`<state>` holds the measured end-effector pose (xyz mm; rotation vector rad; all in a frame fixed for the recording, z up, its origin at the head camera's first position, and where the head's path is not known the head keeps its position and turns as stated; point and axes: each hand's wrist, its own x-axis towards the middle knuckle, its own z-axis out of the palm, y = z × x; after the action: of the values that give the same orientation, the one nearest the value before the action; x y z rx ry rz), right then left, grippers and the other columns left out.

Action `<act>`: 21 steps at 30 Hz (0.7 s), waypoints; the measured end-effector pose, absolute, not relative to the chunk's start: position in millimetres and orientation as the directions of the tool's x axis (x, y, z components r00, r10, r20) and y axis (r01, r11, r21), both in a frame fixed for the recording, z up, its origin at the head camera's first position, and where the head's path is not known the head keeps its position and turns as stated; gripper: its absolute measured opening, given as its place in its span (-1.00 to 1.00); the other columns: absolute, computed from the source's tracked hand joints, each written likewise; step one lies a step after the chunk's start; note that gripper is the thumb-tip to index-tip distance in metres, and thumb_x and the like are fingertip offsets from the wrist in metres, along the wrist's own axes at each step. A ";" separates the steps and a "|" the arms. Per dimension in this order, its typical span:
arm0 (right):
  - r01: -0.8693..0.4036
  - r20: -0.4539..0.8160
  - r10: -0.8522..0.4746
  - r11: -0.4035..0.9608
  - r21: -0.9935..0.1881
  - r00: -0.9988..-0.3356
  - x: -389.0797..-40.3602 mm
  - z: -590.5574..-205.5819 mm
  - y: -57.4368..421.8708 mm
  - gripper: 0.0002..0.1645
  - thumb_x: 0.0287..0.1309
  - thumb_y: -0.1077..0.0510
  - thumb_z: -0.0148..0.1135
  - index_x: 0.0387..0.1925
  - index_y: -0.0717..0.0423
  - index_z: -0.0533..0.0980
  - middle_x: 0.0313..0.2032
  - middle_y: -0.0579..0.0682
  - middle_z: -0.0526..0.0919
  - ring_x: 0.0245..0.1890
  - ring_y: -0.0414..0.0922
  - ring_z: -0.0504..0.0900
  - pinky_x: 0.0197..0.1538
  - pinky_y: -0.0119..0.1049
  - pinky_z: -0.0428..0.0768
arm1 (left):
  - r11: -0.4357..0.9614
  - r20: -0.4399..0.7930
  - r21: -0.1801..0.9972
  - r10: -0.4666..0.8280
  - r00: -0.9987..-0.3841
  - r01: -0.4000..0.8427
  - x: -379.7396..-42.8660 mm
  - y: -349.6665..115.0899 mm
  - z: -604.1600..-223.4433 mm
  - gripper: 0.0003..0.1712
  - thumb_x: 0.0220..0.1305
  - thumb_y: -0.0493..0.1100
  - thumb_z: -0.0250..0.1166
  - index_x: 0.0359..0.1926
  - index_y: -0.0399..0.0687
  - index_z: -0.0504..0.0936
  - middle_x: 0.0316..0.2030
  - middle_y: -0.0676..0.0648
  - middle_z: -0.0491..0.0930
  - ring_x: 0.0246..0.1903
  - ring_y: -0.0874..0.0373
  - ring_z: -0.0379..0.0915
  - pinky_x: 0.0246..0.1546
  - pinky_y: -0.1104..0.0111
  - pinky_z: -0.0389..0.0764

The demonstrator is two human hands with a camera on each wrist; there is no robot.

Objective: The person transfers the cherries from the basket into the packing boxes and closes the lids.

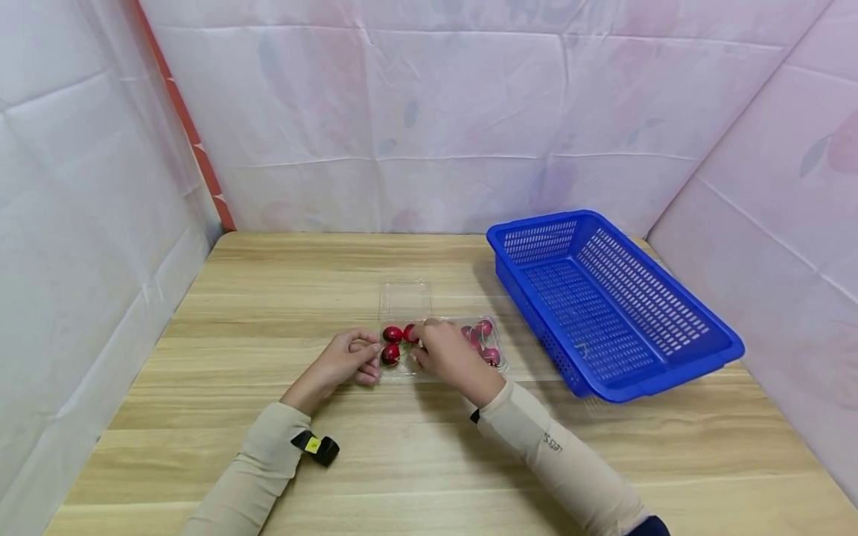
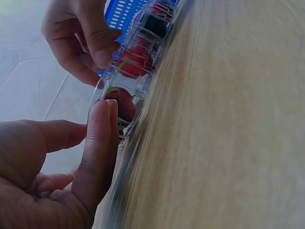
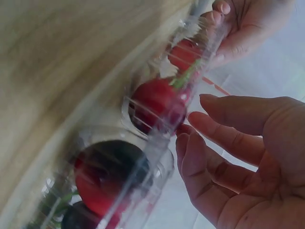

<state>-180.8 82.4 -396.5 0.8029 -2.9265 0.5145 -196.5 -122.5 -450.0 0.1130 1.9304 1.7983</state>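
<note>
A clear plastic box (image 1: 439, 368) lies on the table with its lid (image 1: 405, 299) folded back. Red, dark-ended round fruits with green stems fill both ends of it, among them a fruit (image 1: 392, 334) at the left and another (image 3: 157, 102) near the middle. My left hand (image 1: 350, 359) holds the box's left end, thumb on one side and fingers along the other. Over the middle of the box is my right hand (image 1: 450, 356), fingers loosely bent and thumb apart from them. Its fingertips (image 3: 185, 143) are right at the rim beside a fruit.
A large blue plastic basket (image 1: 536, 320) stands to the right of the box, close to it. White patterned cloth (image 1: 462, 97) walls in the back and both sides of the wooden table (image 1: 375, 476).
</note>
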 end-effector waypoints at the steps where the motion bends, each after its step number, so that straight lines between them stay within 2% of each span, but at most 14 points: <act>1: -0.515 0.155 -0.492 0.803 -0.299 -0.857 -180.5 -398.4 82.4 -0.86 -0.01 0.36 0.33 -0.33 0.20 0.63 -0.41 0.07 0.63 -0.40 -0.04 0.57 -0.32 -0.16 0.59 | 0.128 -0.297 0.955 0.386 -0.873 -0.268 -196.2 -122.4 -450.1 -0.69 0.43 -0.27 0.07 0.08 -0.38 0.33 -0.48 -0.11 0.56 -0.55 0.17 0.58 -0.49 0.38 0.70; 9: -0.530 0.175 -0.500 0.797 -0.289 -0.848 -179.1 -403.5 82.4 -0.84 -0.14 0.42 0.34 -0.45 0.18 0.61 -0.47 0.01 0.57 -0.44 -0.05 0.57 -0.35 -0.19 0.58 | 0.131 -0.305 0.952 0.383 -0.872 -0.275 -196.3 -122.3 -450.1 -0.68 0.43 -0.26 0.07 0.10 -0.38 0.33 -0.48 -0.11 0.56 -0.54 0.17 0.58 -0.49 0.38 0.70; 21: -0.525 0.224 -0.479 0.811 -0.257 -0.849 -184.1 -409.3 80.2 -0.86 -0.11 0.41 0.35 -0.55 0.15 0.58 -0.53 -0.02 0.52 -0.46 -0.05 0.54 -0.36 -0.17 0.57 | 0.127 -0.299 0.954 0.379 -0.876 -0.271 -196.2 -121.8 -450.9 -0.70 0.42 -0.28 0.08 0.08 -0.38 0.33 -0.46 -0.14 0.57 -0.54 0.16 0.59 -0.48 0.37 0.71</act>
<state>-184.1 80.2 -409.3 0.7937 -2.8468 0.4681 -196.2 -121.8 -450.9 0.1041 1.9347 1.7991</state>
